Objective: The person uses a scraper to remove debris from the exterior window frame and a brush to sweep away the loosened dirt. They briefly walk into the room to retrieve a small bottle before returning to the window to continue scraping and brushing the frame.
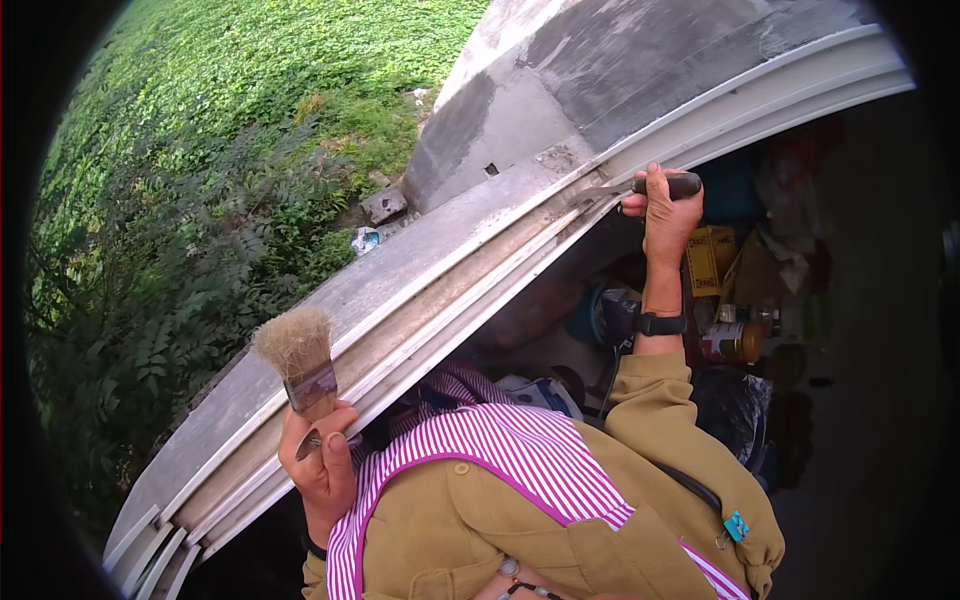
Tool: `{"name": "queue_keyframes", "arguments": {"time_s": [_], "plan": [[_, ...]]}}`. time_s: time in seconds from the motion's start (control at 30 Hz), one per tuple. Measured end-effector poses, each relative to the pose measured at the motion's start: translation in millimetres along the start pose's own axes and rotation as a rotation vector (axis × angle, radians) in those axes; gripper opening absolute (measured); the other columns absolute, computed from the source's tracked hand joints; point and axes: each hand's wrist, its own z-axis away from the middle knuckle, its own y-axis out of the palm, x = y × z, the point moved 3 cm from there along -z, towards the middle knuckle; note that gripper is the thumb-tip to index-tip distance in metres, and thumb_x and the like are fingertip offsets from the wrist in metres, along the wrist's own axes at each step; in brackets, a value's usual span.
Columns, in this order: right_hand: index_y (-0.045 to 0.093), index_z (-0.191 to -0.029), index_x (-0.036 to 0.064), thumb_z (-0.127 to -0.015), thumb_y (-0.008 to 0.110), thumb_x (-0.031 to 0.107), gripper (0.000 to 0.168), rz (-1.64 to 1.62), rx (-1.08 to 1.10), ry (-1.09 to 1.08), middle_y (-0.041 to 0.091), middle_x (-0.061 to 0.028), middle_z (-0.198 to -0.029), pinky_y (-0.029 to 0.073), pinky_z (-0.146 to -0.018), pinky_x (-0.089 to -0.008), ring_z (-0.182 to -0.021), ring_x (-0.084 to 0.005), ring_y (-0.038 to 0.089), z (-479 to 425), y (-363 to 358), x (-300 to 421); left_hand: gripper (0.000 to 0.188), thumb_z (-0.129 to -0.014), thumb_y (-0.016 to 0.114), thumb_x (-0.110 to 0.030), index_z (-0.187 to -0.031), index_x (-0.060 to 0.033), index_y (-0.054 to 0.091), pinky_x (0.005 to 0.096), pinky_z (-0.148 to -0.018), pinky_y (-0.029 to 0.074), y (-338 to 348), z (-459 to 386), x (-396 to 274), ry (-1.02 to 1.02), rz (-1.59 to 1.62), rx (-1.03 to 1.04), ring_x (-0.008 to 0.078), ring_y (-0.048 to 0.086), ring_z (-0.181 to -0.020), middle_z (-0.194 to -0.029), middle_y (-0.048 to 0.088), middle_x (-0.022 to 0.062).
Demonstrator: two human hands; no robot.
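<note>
My left hand [319, 472] grips a flat paintbrush [294, 349] upright, its pale, frayed bristles pointing away from me. A small rounded metallic piece [307, 444] shows at the same fingers; what it belongs to is unclear. My right hand [671, 225] is closed around the dark handle of a thin-bladed metal hand tool [667, 185]. Its blade reaches down-left into the dirty channel of a white sliding-window track [480, 289], where the tip appears to touch the channel. Brown grime lines the channel between the raised white rails.
A grey concrete ledge [420, 247] runs outside the track, beside a plastered wall [525, 127]. Green plants [225, 127] grow beyond. Indoors, below my right arm, stand a yellow perforated basket [705, 262], an orange-lidded jar [742, 343] and black plastic [731, 412].
</note>
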Motion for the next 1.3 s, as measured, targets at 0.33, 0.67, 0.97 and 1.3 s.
{"name": "queue_keyframes", "arguments": {"time_s": [0.33, 0.67, 0.97, 1.3], "plan": [[0.053, -0.09, -0.002, -0.084, 0.07, 0.019, 0.028, 0.597, 0.15, -0.133, 0.063, -0.0095, -0.068, 0.051, -0.044, -0.0308, -0.05, -0.0178, 0.064, -63.8, 30.3, -1.8, 0.042, -0.099, 0.051, -0.033, -0.089, 0.0037, 0.068, 0.0361, -0.076, 0.043, 2.9, 5.0, 5.5, -0.033, 0.02, -0.035, 0.025, 0.059, -0.086, -0.091, 0.059, 0.0173], [0.053, -0.089, -0.003, -0.084, 0.069, 0.021, 0.028, 0.656, 0.259, -0.002, 0.061, -0.0091, -0.064, 0.049, -0.039, -0.0298, -0.044, -0.0167, 0.062, -73.7, 49.3, 3.1, 0.043, -0.099, 0.05, -0.034, -0.089, 0.004, 0.067, 0.0361, -0.077, 0.043, 0.5, 13.7, 9.4, -0.051, -0.11, -0.036, 0.0255, 0.059, -0.087, -0.09, 0.059, 0.0182], [0.051, -0.087, 0.0, -0.084, 0.07, 0.021, 0.028, 0.446, 0.126, 0.022, 0.057, -0.0046, -0.062, 0.047, -0.037, -0.028, -0.042, -0.0128, 0.059, -55.3, 33.6, -3.8, 0.042, -0.099, 0.049, -0.033, -0.089, 0.004, 0.067, 0.037, -0.075, 0.045, 4.4, 14.2, 10.3, -0.095, -0.148, -0.047, 0.0262, 0.059, -0.085, -0.089, 0.059, 0.0193], [0.052, -0.088, 0.001, -0.087, 0.069, 0.02, 0.025, 0.446, 0.202, 0.055, 0.061, -0.0052, -0.067, 0.044, -0.036, -0.0256, -0.041, -0.01, 0.054, -56.2, 40.7, -7.5, 0.044, -0.1, 0.047, -0.035, -0.088, 0.003, 0.066, 0.0344, -0.07, 0.043, 5.9, 8.1, 2.2, -0.234, 0.019, -0.099, 0.0246, 0.058, -0.082, -0.09, 0.06, 0.0198]]}}
